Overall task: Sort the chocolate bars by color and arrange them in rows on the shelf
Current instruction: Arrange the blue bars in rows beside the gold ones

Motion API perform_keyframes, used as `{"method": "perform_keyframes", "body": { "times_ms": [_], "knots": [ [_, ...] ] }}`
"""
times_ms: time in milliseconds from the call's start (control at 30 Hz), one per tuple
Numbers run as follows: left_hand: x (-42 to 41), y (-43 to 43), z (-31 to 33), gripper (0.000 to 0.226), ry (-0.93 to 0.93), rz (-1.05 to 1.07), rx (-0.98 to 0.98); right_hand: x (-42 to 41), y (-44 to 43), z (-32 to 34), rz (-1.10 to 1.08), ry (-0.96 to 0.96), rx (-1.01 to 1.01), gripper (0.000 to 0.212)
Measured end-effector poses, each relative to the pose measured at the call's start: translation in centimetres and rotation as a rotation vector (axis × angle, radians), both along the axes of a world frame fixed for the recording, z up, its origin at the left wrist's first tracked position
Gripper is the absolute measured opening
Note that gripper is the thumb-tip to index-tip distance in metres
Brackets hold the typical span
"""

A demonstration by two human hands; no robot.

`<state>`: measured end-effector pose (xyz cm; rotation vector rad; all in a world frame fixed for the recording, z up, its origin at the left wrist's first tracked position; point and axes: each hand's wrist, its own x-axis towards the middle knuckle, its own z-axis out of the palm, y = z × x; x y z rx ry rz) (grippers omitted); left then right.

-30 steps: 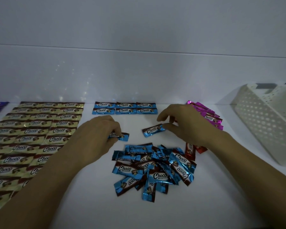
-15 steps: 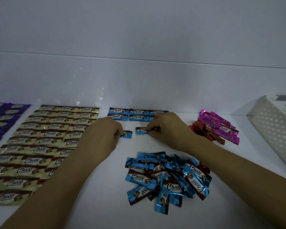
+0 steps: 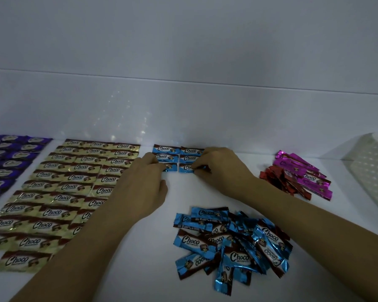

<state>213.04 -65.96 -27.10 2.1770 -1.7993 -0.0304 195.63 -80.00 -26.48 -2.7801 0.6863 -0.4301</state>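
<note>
On the shelf [image 3: 140, 269], left hand [image 3: 143, 184] and right hand [image 3: 219, 168] each pinch a blue bar [image 3: 186, 168]; a nudge could skew the far blue rows [image 3: 166, 149].

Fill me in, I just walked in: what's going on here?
A person sorts Choco bars by colour on a shelf. The left hand pinches a blue bar and the right hand a second blue bar, in front of two blue rows. A gold block and purple block lie left; a loose blue pile, red bars and pink bars await.

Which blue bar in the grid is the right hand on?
The nearest-row second-column bar; the right hand pinches its right end. The left hand holds its first-column neighbour.
</note>
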Motion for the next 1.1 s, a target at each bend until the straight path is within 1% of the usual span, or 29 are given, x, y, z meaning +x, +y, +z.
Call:
{"method": "perform_keyframes", "body": {
  "times_ms": [333, 533, 600, 700, 767, 867, 933, 967, 1033, 1100],
  "knots": [
    [-0.2, 0.0, 0.1, 0.039, -0.057, -0.021, 0.034, -0.1, -0.1, -0.1, -0.026, 0.003, 0.002, 0.022],
    [-0.2, 0.1, 0.4, 0.045, -0.062, -0.048, -0.002, -0.5, 0.1, 0.0, -0.027, -0.019, -0.029, 0.019],
    [-0.3, 0.5, 1.1, 0.048, -0.059, -0.107, -0.036, -1.4, 0.3, 0.5, -0.038, -0.067, -0.024, 0.018],
    [-1.0, 0.9, 2.2, 0.045, -0.022, -0.295, -0.017, -3.7, 1.0, 1.7, -0.051, -0.143, 0.026, 0.018],
    [-1.5, 1.1, 2.4, 0.036, 0.027, -0.390, 0.007, -5.5, 1.6, 2.5, -0.052, -0.104, 0.076, 0.020],
    [-2.0, 1.3, 2.5, 0.021, 0.065, -0.469, 0.061, -7.5, 2.8, 3.2, 0.004, 0.059, 0.163, 0.028],
    [-1.9, 1.3, 2.6, 0.015, 0.091, -0.500, 0.125, -7.8, 3.7, 3.2, 0.054, 0.155, 0.192, 0.034],
    [-1.8, 1.4, 2.7, 0.018, 0.101, -0.513, 0.153, -7.7, 4.1, 3.1, 0.077, 0.182, 0.193, 0.037],
    [-1.6, 1.3, 2.5, 0.031, 0.110, -0.525, 0.209, -7.3, 4.6, 2.7, 0.097, 0.192, 0.199, 0.042],
    [-1.4, 1.2, 2.3, 0.034, 0.111, -0.537, 0.266, -7.2, 4.8, 2.5, 0.094, 0.166, 0.209, 0.042]
  ]
}}
